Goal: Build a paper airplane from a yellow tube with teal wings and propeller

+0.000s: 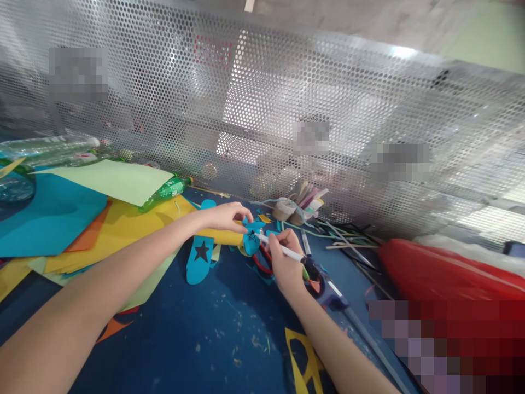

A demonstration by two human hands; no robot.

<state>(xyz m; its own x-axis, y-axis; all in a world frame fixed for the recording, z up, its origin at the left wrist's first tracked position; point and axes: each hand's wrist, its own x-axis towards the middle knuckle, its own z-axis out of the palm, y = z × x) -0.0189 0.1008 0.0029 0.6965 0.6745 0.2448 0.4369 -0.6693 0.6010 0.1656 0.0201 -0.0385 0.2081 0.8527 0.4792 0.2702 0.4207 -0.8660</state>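
Note:
A paper airplane lies in front of me, with a yellow tube body (225,236) and a blue wing (199,262) bearing a filled black star. My left hand (229,216) rests over the body, its fingers pinching the top edge of the blue tail piece (252,241). On that tail is a black star outline. A white marker (283,249) is gripped in my right hand (289,265), its tip at the star. Red-handled scissors (262,261) lie partly hidden beside the tail. A blue glue gun (324,287) sits just right of my right hand.
Coloured paper sheets (118,235) and a green bottle (170,189) lie at left. Cups holding sticks (287,208) stand against a perforated metal screen (262,98). A red plastic bag (443,268) is at right. Yellow paper scraps (301,355) lie near the front.

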